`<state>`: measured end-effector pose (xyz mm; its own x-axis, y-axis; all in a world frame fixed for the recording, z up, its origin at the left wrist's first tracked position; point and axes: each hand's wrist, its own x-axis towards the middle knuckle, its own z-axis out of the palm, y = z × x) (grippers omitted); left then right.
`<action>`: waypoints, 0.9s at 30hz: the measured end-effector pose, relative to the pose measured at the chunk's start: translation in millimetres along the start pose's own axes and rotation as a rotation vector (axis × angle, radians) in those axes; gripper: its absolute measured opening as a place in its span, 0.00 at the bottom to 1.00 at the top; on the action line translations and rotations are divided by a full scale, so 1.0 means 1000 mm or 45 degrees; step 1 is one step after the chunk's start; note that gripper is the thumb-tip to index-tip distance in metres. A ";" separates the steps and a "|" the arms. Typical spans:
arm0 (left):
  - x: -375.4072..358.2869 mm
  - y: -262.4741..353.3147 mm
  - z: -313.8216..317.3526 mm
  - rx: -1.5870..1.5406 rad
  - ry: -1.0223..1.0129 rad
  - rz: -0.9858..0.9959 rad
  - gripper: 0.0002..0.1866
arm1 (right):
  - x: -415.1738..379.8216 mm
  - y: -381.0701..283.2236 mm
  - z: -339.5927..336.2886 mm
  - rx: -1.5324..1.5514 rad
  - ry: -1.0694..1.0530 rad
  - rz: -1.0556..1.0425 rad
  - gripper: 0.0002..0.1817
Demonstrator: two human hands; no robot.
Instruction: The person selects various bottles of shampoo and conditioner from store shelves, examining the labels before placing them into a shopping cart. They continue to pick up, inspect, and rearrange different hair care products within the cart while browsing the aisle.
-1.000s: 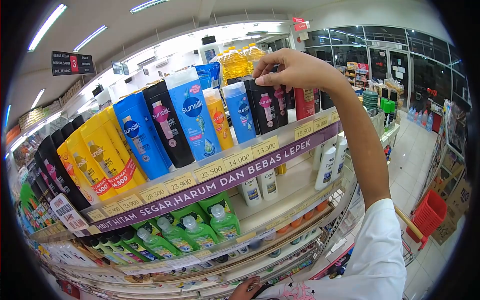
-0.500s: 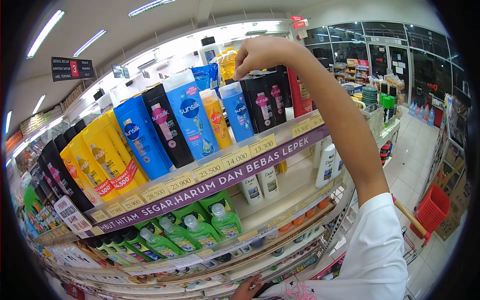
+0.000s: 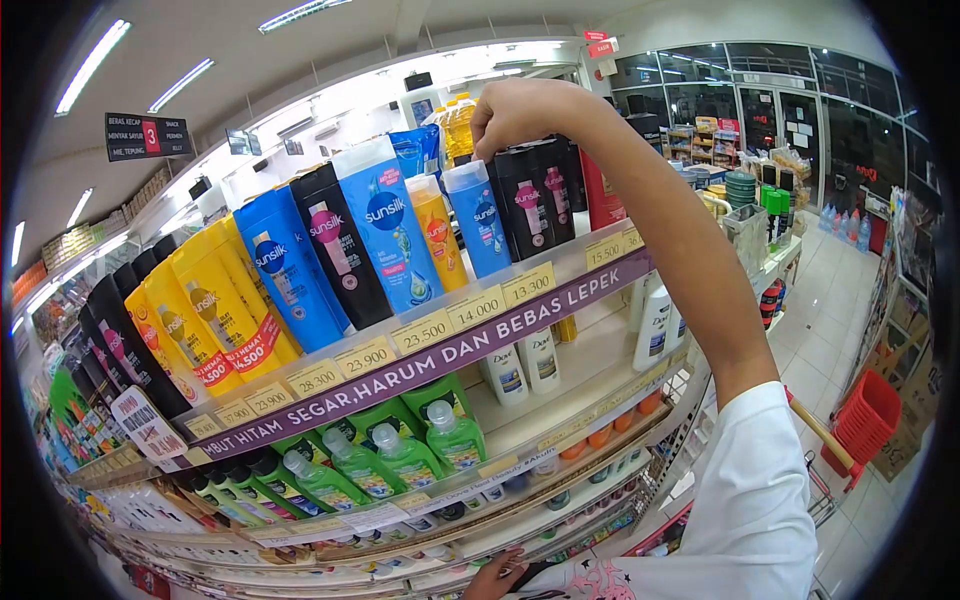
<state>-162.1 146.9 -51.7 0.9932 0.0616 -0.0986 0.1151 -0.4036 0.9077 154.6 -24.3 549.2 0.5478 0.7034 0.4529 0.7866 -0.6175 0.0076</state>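
My right hand (image 3: 515,115) reaches over the top shelf, fingers curled downward, fingertips right at the tops of the black Sunsilk bottles (image 3: 527,205). What the fingers hold, if anything, I cannot tell. Just left of the fingertips stands a small blue Sunsilk bottle (image 3: 478,220) with a pale cap. Beside that come a slim orange bottle (image 3: 437,230) and a large blue Sunsilk bottle (image 3: 388,225). At the bottom edge, my left hand (image 3: 493,577) is low in front of the shelves, fingers loosely apart, partly cut off by the frame.
A purple label strip (image 3: 430,375) with price tags edges the top shelf. Below stand green pump-top bottles (image 3: 400,455) and white Dove bottles (image 3: 505,372). Yellow bottles (image 3: 215,310) fill the left. Red baskets (image 3: 862,415) are stacked on the floor at right.
The view has shifted slightly, so the shelf items sit a little lower and to the right. My right hand stays at the black bottles; my left hand has hardly moved.
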 end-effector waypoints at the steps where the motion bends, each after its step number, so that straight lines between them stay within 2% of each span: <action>1: 0.000 0.002 0.000 0.000 0.000 -0.001 0.26 | 0.000 0.000 0.000 -0.003 0.004 0.004 0.17; 11: -0.007 0.017 0.000 0.051 0.003 -0.053 0.24 | -0.008 0.001 0.001 -0.010 0.051 0.042 0.19; 13: -0.007 0.013 -0.001 0.036 0.001 -0.071 0.24 | -0.019 0.005 0.001 0.014 0.281 0.060 0.19; 17: -0.004 0.002 -0.001 0.072 0.041 0.042 0.23 | -0.060 0.009 -0.002 0.092 0.408 -0.024 0.21; 19: -0.007 0.011 -0.003 -0.007 0.053 0.048 0.22 | -0.091 0.002 0.006 0.169 0.856 -0.081 0.17; 20: -0.002 0.003 -0.002 0.004 0.035 0.048 0.22 | -0.111 -0.006 0.009 0.165 0.860 -0.060 0.17; 22: 0.004 -0.022 0.001 0.043 0.079 0.172 0.20 | -0.158 -0.024 0.023 0.638 1.199 -0.050 0.16; 23: 0.004 -0.009 0.004 -0.043 0.101 0.184 0.18 | -0.182 -0.024 0.039 0.622 1.193 -0.003 0.16; 24: 0.010 -0.016 0.008 -0.137 0.090 0.093 0.20 | -0.207 -0.019 0.060 0.767 1.294 -0.064 0.17; 25: 0.015 -0.024 0.007 -0.079 -0.012 0.147 0.19 | -0.233 -0.014 0.083 0.911 1.393 -0.094 0.18; 26: 0.014 -0.010 0.011 -0.065 0.023 0.125 0.15 | -0.257 -0.011 0.109 0.896 1.528 -0.279 0.15; 27: 0.014 0.004 0.014 -0.054 0.023 0.193 0.14 | -0.279 -0.008 0.134 0.760 1.638 -0.161 0.11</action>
<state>-147.9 133.0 -55.6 0.9986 0.0196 0.0482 -0.0376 -0.3708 0.9280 33.8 -168.5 303.6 0.0839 -0.2626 0.9612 0.9872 -0.1097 -0.1161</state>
